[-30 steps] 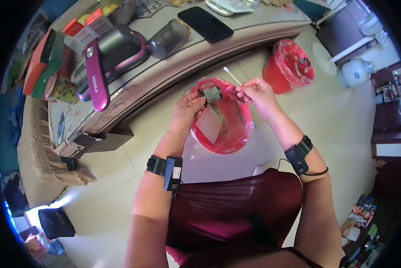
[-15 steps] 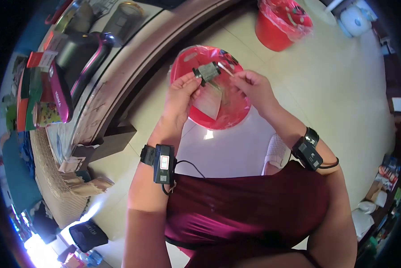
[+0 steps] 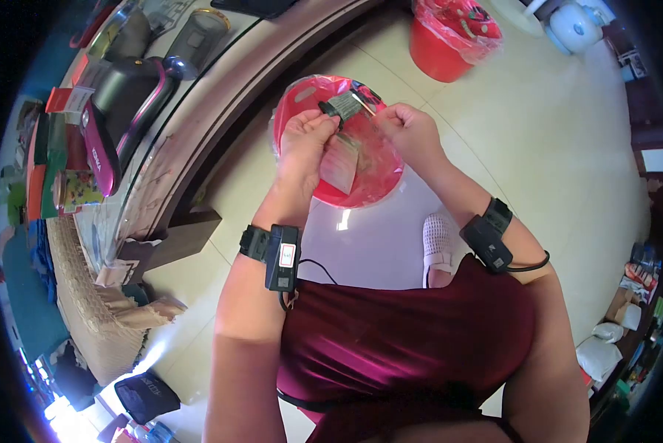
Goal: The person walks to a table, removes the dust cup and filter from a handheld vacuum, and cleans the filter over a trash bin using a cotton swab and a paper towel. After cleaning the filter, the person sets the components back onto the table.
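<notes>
My left hand [image 3: 307,140] grips a small dark green-grey cylinder [image 3: 342,108] with black ends, held over a red lined bin [image 3: 379,181]. Between the fingertips of my right hand [image 3: 411,133] is a thin cotton swab [image 3: 365,105], its white tip at the cylinder's upper right end. Whether the tip touches or enters that end cannot be made out. Below the cylinder, a pale flat packet [image 3: 340,164] lies inside the bin.
A second red lined bin [image 3: 438,55] stands on the tiled floor at the top. On the left, a cabinet top [image 3: 143,177] holds a black and purple appliance [image 3: 128,96] and a glass jar [image 3: 200,37]. My shoe [image 3: 437,240] shows below.
The swab's tip has come closer to the cylinder's end, and my right hand has moved left and slightly up. The view has shifted a little; more of my shoe shows.
</notes>
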Demonstrator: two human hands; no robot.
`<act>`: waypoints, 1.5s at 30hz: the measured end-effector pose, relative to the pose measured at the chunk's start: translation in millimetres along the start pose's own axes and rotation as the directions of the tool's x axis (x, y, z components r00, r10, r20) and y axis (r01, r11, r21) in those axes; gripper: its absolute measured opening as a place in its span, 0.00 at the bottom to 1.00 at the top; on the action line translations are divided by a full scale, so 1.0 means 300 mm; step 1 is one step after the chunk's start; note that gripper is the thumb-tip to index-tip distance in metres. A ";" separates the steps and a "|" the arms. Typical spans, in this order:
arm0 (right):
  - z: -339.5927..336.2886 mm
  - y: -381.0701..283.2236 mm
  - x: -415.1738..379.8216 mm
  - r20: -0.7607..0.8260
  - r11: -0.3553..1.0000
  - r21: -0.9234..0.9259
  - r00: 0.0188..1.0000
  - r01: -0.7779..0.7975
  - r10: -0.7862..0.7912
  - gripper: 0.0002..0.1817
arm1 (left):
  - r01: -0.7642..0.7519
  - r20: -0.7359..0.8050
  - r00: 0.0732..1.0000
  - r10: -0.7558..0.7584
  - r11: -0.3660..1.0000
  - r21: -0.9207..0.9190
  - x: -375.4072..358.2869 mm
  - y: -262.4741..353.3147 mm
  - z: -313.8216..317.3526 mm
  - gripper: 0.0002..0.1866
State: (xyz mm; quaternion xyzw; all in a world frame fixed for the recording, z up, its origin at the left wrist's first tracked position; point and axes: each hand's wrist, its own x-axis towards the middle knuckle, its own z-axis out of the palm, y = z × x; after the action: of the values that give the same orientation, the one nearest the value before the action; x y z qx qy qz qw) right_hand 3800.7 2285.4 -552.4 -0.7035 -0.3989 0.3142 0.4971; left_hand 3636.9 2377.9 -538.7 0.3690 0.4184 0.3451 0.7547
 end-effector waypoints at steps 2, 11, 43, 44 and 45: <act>0.023 -0.019 -0.004 0.050 0.995 -0.089 0.998 -0.036 0.040 0.06 | -0.048 -0.034 0.998 0.049 0.998 0.046 -0.006 -0.003 -0.023 0.15; 0.106 0.040 0.015 0.167 0.994 -0.091 0.985 0.060 -0.045 0.08 | -0.192 -0.102 0.975 0.199 0.979 0.072 0.008 -0.051 -0.081 0.17; 0.075 0.037 0.067 0.155 0.892 -0.374 0.965 0.255 -0.211 0.05 | -0.402 0.056 0.882 0.468 0.686 0.606 0.022 -0.061 -0.076 0.19; 0.067 0.031 0.069 0.154 0.900 -0.360 0.967 0.246 -0.203 0.05 | -0.408 0.066 0.877 0.477 0.664 0.626 0.022 -0.059 -0.076 0.19; 0.068 0.021 0.068 0.170 0.897 -0.347 0.959 0.273 -0.226 0.05 | -0.414 0.077 0.871 0.485 0.641 0.646 0.022 -0.057 -0.078 0.18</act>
State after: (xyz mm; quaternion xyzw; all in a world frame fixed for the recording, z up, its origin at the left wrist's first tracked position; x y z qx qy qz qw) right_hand 3795.0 2311.3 -565.7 -0.7057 -0.5679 0.2111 0.3674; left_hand 3622.5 2381.2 -564.6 0.6787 0.4442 0.3752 0.4487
